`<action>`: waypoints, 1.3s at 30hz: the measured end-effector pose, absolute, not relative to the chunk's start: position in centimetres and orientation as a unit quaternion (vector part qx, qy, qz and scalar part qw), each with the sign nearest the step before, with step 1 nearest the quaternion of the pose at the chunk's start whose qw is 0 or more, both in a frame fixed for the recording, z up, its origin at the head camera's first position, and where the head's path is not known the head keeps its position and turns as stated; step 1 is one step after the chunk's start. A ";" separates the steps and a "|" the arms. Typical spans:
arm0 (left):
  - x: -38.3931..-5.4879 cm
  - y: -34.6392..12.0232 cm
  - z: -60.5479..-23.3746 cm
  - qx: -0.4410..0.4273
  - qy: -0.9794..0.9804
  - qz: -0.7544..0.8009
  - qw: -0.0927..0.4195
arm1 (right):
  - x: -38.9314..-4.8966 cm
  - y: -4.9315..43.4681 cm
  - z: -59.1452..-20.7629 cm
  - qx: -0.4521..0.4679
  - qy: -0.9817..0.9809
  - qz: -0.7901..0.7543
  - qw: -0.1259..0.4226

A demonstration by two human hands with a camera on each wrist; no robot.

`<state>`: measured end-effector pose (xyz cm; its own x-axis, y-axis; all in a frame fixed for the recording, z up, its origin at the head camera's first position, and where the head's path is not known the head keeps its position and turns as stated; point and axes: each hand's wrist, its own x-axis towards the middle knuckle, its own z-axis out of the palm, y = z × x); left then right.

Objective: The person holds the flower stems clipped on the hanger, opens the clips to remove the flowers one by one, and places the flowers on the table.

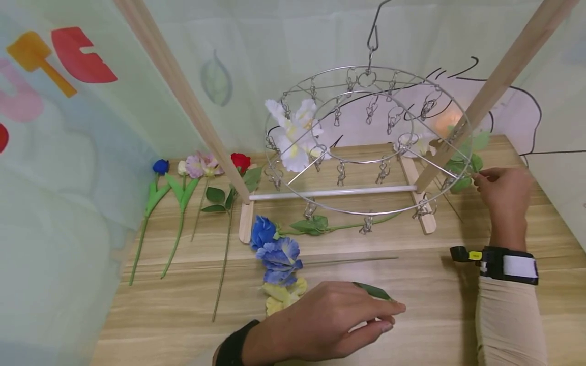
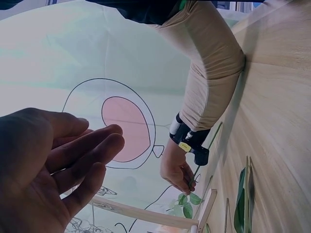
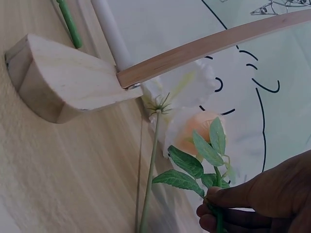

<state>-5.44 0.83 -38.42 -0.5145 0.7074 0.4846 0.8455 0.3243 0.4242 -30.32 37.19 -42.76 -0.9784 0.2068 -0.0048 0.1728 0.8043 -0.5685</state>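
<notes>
In the head view my right hand (image 1: 505,198) pinches the green stem of an artificial peach rose (image 3: 200,131) between thumb and fingers. Its leaves (image 3: 184,162) spread just above the fingertips, beside the rack's right post. Next to it a white flower (image 3: 180,82) lies with its long stem on the table. My left hand (image 1: 336,317) hovers over the near part of the table, its fingers loosely bent and holding nothing. Under it show a dark green leaf (image 1: 373,291) and a yellow flower (image 1: 279,297), partly hidden by the hand.
A round wire clip hanger (image 1: 366,211) hangs from a hook within a wooden frame (image 1: 183,96); a white iris (image 1: 295,137) is on its left side. Blue flowers (image 1: 280,262) lie in front. Several flowers, including a red rose (image 1: 240,161), lie at the left.
</notes>
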 end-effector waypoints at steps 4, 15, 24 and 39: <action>-5.4 0.8 -38.4 -0.481 -0.806 -0.328 0.102 | -30.3 37.2 -43.0 -0.099 -0.952 0.288 0.024; -5.5 0.8 -38.5 -0.485 -0.805 -0.325 0.104 | -30.4 36.9 -43.6 -0.123 -0.950 0.286 -0.002; -5.5 0.7 -38.4 -0.485 -0.808 -0.322 0.088 | -30.3 37.0 -44.1 -0.131 -0.950 0.284 -0.022; -5.5 0.7 -38.5 -0.487 -0.806 -0.327 0.083 | -30.5 37.3 -44.8 -0.122 -0.955 0.269 -0.008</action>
